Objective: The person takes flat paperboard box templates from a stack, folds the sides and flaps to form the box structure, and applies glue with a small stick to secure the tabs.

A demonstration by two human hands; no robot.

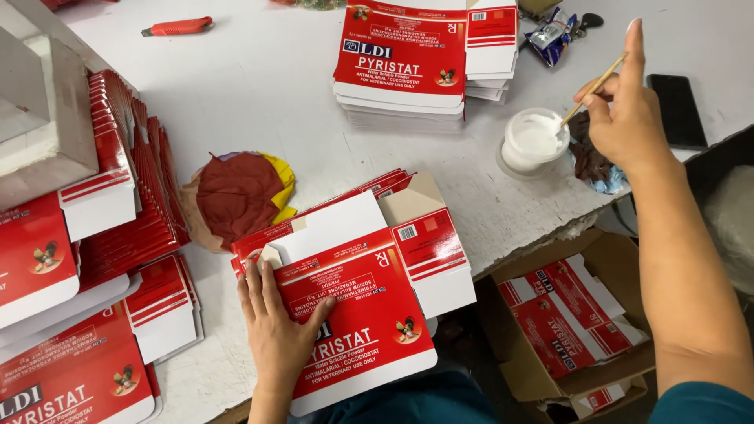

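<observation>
The left hand (276,334) lay flat, fingers spread, on a carton (357,314). Beyond the carton, the right hand (624,110) pinched a stick (591,90), its tip in the glue cup (534,140).

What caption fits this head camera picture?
Left hand presses a flat red carton; right hand dips a stick into white paste.
</observation>
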